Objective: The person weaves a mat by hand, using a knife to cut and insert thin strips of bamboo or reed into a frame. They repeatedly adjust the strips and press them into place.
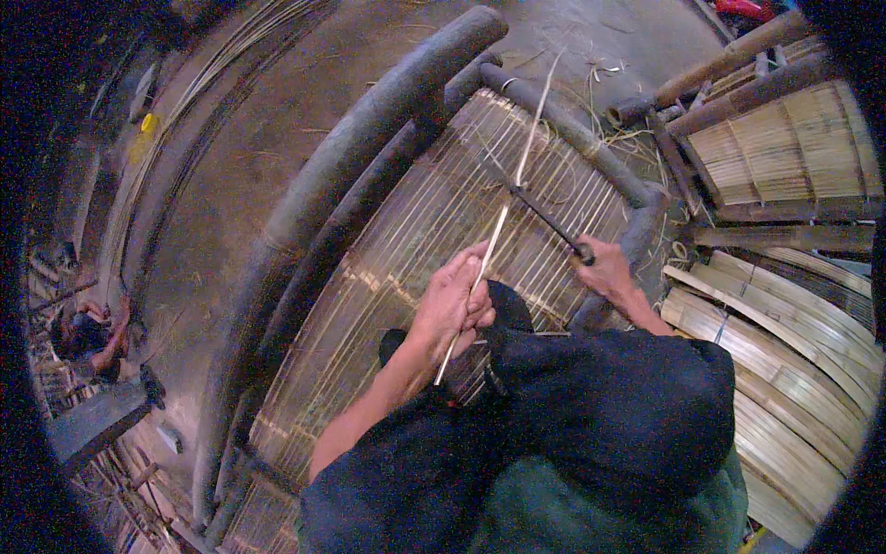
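From the head view, the left hand (pixel 452 300) pinches a pale strip (pixel 499 226); the right hand (pixel 604 275) grips a knife (pixel 554 222) crossing it ahead of both hands. Apparently the strip is being shaved or split; the next stroke calls for a steady left pinch. 1 slatted bench (pixel 397 245) lies beneath; loose fibres (pixel 628 138) beyond the right hand might snag.

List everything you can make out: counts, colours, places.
Long thin split strip: one, cream, centre
Narrow metal knife: one, dark, centre
Long slatted surface: one, tan, centre
Thick round poles: several, greyish, beside the slats
Framed slatted panel: one, tan, upper right
Broad flat strips: several, pale tan, lower right
Long thin strands: many, brownish, upper left
Small object: one, yellow, left
Other person: one, dark clothing, left edge
Clothed body: one, black and green, lower centre
Left hand: one, bare, holding the strip
Right hand: one, bare, holding the knife
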Tool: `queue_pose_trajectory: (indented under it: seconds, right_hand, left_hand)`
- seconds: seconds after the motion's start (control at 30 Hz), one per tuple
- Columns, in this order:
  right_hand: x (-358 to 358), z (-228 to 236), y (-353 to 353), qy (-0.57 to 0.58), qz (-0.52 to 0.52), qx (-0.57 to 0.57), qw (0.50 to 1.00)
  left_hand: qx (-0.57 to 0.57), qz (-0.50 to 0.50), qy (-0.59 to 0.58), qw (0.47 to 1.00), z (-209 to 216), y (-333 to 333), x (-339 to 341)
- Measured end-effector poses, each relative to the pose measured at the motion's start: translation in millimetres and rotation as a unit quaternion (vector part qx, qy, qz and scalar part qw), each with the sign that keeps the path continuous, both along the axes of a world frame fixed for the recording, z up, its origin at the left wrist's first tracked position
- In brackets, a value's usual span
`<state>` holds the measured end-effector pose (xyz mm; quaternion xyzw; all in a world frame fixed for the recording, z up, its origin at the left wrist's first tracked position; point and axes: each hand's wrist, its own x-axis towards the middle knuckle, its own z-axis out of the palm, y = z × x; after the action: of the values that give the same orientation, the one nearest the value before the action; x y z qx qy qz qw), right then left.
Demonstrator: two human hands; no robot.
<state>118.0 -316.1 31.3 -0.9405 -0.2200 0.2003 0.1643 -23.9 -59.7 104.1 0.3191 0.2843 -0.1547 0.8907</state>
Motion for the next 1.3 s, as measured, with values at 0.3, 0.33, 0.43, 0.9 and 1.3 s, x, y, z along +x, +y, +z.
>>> queue_pose_trajectory:
  seconds: [0.3, 0.33, 0.43, 0.9, 1.3]
  right_hand:
    - [23, -35, -11, 0.131, -0.078, 0.122, 0.981]
    - [11, -31, -6, 0.298, -0.17, 0.144, 0.928]
    - [-5, 6, 27, 0.17, -0.064, 0.115, 0.977]
    - [-2, 25, 7, -0.101, 0.085, -0.045, 0.99]
    - [25, 16, -5, -0.1, 0.081, -0.111, 0.986]
  left_hand:
    - [-0.036, 0.001, -0.012, 0.999, -7, -4, 3]
    - [-0.022, 0.004, -0.015, 1.0, -15, -6, 3]
    - [-0.016, 0.008, 0.006, 1.0, -14, 0, -4]
    - [0.2, -0.117, -0.047, 0.972, -30, 1, -3]
    - [0.224, -0.105, -0.071, 0.966, -39, -4, -12]
